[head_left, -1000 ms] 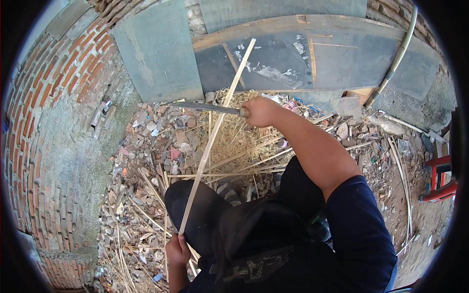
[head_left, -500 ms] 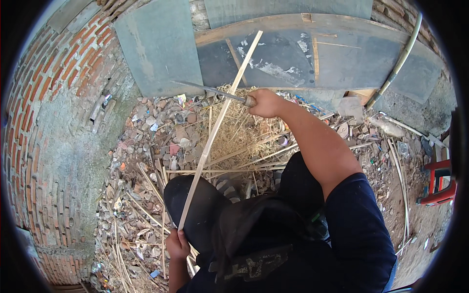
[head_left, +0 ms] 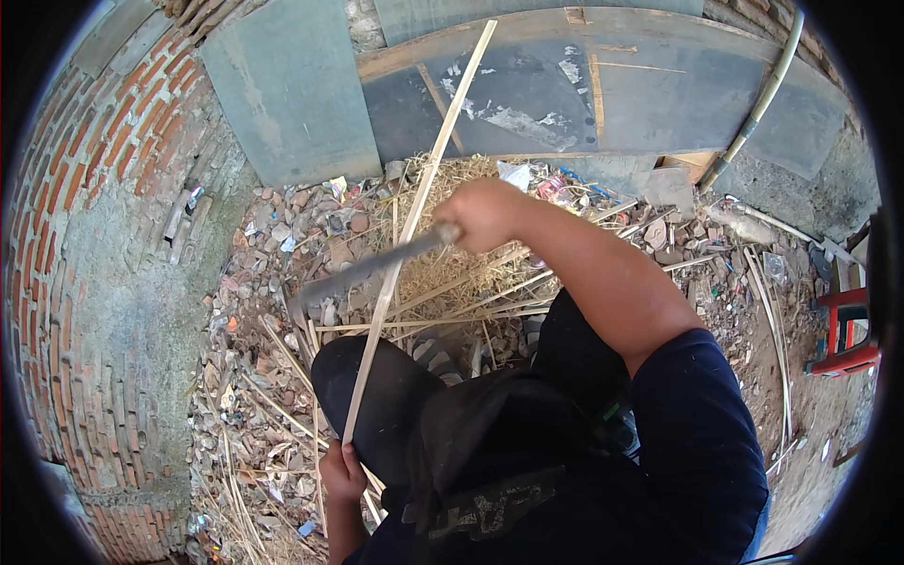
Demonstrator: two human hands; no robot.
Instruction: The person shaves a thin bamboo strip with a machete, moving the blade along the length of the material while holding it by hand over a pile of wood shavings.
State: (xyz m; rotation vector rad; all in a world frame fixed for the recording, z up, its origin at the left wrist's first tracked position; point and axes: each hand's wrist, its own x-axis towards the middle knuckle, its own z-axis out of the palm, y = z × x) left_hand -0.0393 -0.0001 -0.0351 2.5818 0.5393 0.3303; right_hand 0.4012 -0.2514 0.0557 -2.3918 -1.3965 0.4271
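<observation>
My left hand (head_left: 341,474) grips the lower end of a long pale bamboo strip (head_left: 411,223) that rises steeply away from me toward the grey boards. My right hand (head_left: 483,213) is closed on the handle of a long grey blade (head_left: 363,270). The blade points left and downward and crosses the strip about midway along it. My dark-trousered knee (head_left: 377,395) sits just under the strip.
A pile of thin shavings and split strips (head_left: 471,282) lies on rubble ahead of me. A curved brick wall (head_left: 104,235) stands on the left, grey boards (head_left: 584,94) lean at the back, and a red stool (head_left: 847,325) is at the right.
My right hand has brought the blade down and nearer; its tip dropped from level at the strip's upper part to slanting across its middle. The strip's top end shifted slightly right.
</observation>
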